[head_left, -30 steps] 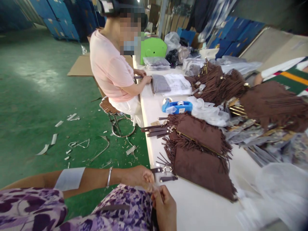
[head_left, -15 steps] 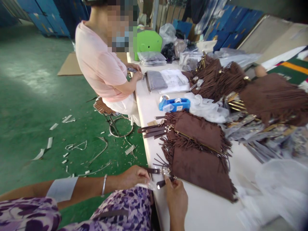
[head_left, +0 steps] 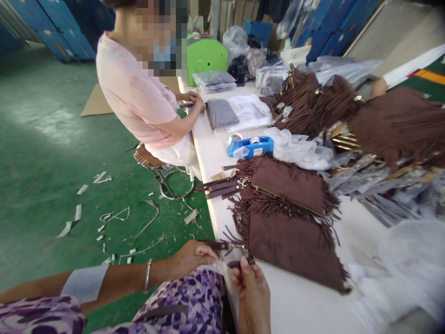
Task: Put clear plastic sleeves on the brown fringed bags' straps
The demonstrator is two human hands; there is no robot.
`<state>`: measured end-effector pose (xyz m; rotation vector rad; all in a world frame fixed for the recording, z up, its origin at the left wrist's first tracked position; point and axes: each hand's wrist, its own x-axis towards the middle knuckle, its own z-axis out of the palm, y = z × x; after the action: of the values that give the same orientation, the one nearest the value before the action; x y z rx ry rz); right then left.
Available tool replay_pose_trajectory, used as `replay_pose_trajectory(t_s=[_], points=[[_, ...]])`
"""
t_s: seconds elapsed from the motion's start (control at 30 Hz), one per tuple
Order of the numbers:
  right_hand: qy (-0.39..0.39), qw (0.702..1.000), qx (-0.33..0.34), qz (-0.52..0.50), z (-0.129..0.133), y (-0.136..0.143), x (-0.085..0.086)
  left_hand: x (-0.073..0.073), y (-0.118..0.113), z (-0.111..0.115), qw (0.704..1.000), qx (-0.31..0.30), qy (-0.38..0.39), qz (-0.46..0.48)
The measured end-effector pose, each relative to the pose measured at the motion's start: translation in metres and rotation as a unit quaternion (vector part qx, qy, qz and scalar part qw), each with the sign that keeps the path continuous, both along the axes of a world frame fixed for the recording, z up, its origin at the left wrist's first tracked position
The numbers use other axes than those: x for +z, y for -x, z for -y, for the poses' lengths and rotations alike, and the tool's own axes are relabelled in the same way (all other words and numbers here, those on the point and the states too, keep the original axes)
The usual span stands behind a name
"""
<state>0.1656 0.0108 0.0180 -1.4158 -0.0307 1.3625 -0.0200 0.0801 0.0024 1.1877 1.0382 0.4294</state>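
A dark brown fringed pouch [head_left: 295, 248] lies on the white table [head_left: 285, 306] nearest me, its wrist strap [head_left: 219, 246] reaching over the table's edge. Beside that strap, my left hand [head_left: 193, 260] is closed on a piece of thin whitish plastic [head_left: 217, 268]. My right hand [head_left: 252, 283] pinches a short dark tab [head_left: 236, 264] near the pouch's zipper corner. Further up lie more fringed pouches [head_left: 288, 181], with straps and metal clasps at their left ends.
A blue tape dispenser [head_left: 250, 147] stands beyond the pouches, near crumpled white wrapping [head_left: 302, 150]. Brown fringed goods [head_left: 399, 123] are heaped at the right. A person in a pink shirt [head_left: 137, 88] sits at the table's left side. Scraps litter the green floor [head_left: 114, 185].
The view has shifted slightly. My right hand has turned, its fingers now more visible around the dark tab. My left hand stays by the strap.
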Motion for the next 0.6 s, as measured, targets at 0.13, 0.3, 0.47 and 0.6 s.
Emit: replay_pose_trajectory(t_s=[0.13,0.3,0.47,0.6], points=[[-0.013,0.999,-0.021,-0.037,0.0028,0.0017,-0.0054,0.0041,-0.0028,0.0018,1.0,0.003,0.004,0.006],[-0.015,0.999,-0.025,-0.027,0.0035,0.0019,-0.0068,0.0063,-0.0053,0.0046,1.0,0.008,0.006,0.008],[-0.017,0.999,-0.028,-0.025,0.0012,0.0036,-0.0007,0.005,-0.0081,0.0064,0.999,0.038,0.013,-0.004],[-0.017,0.999,-0.034,-0.017,0.0026,0.0035,-0.0016,0.0107,-0.0096,0.0056,0.999,0.031,0.014,-0.011]])
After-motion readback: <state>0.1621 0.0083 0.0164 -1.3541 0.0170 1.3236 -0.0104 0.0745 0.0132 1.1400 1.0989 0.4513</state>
